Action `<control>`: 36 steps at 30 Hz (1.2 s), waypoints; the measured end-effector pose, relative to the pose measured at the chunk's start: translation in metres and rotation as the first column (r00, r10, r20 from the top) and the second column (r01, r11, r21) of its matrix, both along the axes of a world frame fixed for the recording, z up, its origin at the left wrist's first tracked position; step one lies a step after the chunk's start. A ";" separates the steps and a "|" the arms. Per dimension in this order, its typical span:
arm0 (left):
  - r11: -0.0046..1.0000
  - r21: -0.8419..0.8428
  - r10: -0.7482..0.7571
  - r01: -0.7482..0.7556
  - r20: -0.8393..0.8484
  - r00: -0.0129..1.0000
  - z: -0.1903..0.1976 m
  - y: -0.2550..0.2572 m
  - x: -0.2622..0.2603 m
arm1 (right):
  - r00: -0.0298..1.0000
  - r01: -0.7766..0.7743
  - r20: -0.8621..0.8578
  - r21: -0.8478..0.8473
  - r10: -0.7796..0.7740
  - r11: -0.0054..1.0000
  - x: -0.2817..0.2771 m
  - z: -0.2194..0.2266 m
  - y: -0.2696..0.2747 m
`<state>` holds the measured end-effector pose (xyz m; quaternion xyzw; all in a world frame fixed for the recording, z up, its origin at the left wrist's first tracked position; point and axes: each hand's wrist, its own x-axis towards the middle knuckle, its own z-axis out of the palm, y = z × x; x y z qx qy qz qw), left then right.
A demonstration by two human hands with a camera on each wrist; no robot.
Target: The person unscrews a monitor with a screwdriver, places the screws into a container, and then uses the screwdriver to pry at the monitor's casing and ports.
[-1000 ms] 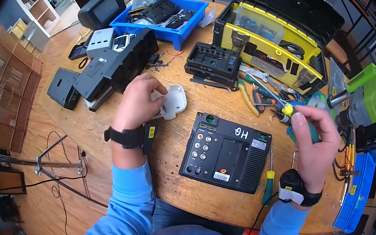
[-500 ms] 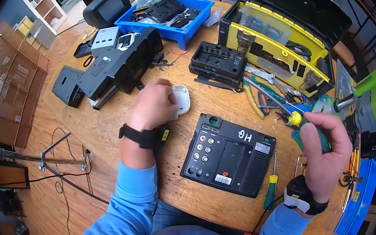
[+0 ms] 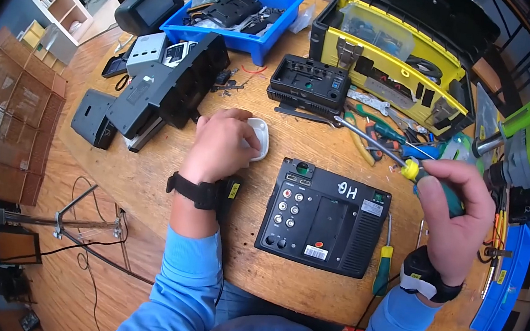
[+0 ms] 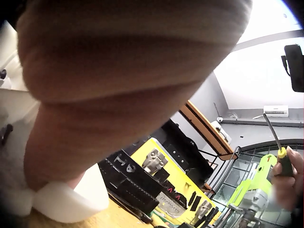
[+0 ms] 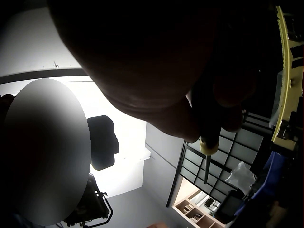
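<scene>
My left hand (image 3: 221, 143) reaches into a shallow white plastic dish (image 3: 259, 140) on the wooden table. Its fingertips are hidden in the head view. Small dark bits lie in the dish (image 4: 14, 107) in the left wrist view; I cannot tell whether the fingers pinch one. My right hand (image 3: 456, 222) grips a screwdriver (image 3: 412, 169) by its green handle with a yellow collar, the blade angled up and leftward above the table. Between the hands lies a black device (image 3: 359, 220), its back up, with round sockets, a recessed panel and white letters.
A second screwdriver (image 3: 384, 269) lies right of the device. Behind are a black housing (image 3: 308, 86), pliers (image 3: 358, 140) and a yellow-black toolbox (image 3: 394, 82). Black housings (image 3: 154, 96) and a blue bin (image 3: 253, 44) stand left. A green power tool (image 3: 526, 141) is at right.
My left hand has moved right and down into the white dish. The right hand has shifted slightly right and lower, still gripping the screwdriver. The head view has shifted a little.
</scene>
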<state>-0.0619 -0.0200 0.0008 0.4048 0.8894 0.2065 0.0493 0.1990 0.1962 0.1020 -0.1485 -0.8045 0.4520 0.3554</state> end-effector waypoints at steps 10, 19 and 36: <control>0.999 -0.031 -0.023 0.024 0.039 0.999 -0.002 0.005 -0.001 | 0.999 -0.039 -0.007 0.025 0.040 0.999 0.000 -0.002 0.003; 0.991 0.118 -0.042 0.062 -0.170 0.985 -0.006 0.001 -0.002 | 1.000 -0.025 -0.009 0.051 0.025 0.998 -0.001 0.001 0.001; 0.361 0.700 -0.716 -0.616 0.631 0.298 0.019 0.051 0.049 | 0.999 -0.014 -0.040 0.042 0.016 0.999 -0.010 -0.007 0.002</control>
